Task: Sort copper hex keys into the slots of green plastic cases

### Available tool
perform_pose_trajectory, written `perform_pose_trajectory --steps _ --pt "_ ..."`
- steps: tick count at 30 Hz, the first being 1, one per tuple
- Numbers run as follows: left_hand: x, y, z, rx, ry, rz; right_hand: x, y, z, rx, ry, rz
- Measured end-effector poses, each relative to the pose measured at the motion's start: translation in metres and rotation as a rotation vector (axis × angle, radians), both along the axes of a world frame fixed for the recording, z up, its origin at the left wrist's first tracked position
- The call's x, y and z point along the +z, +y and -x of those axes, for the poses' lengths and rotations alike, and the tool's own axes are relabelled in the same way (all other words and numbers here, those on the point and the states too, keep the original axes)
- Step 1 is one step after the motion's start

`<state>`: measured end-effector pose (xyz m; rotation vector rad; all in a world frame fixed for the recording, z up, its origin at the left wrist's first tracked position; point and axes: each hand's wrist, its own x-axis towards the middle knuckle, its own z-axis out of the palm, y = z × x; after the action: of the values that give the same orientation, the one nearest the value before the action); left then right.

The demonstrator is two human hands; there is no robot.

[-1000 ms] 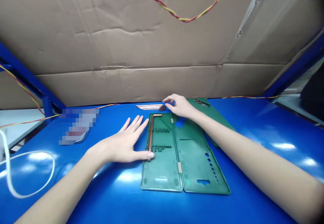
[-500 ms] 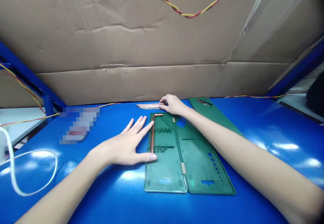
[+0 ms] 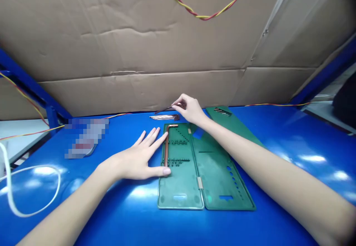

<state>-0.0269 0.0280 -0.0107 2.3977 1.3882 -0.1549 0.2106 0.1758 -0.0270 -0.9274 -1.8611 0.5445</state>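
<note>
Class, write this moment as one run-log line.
left hand: spread, thumb over long key | right hand: pinching thin key | green case: open on blue table | other keys: lying together beyond case

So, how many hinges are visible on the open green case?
2: the far hinge, toward the far end of the case, and the near hinge, closer to the camera.

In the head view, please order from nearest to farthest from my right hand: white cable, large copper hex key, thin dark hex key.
1. Thin dark hex key: pinched in the right hand.
2. Large copper hex key: in the left half of the green case.
3. White cable: far left.
</note>
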Motion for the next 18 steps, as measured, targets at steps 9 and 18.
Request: perform_pose_trajectory --steps 9,18 --pt "-0.001 0.001 0.002 0.026 0.003 0.033 0.026 -0.035 -0.015 0.143 0.595 0.335" --pt "-0.003 0.002 0.001 -0.028 0.009 0.012 0.003 -0.074 -0.009 0.248 0.465 0.703"
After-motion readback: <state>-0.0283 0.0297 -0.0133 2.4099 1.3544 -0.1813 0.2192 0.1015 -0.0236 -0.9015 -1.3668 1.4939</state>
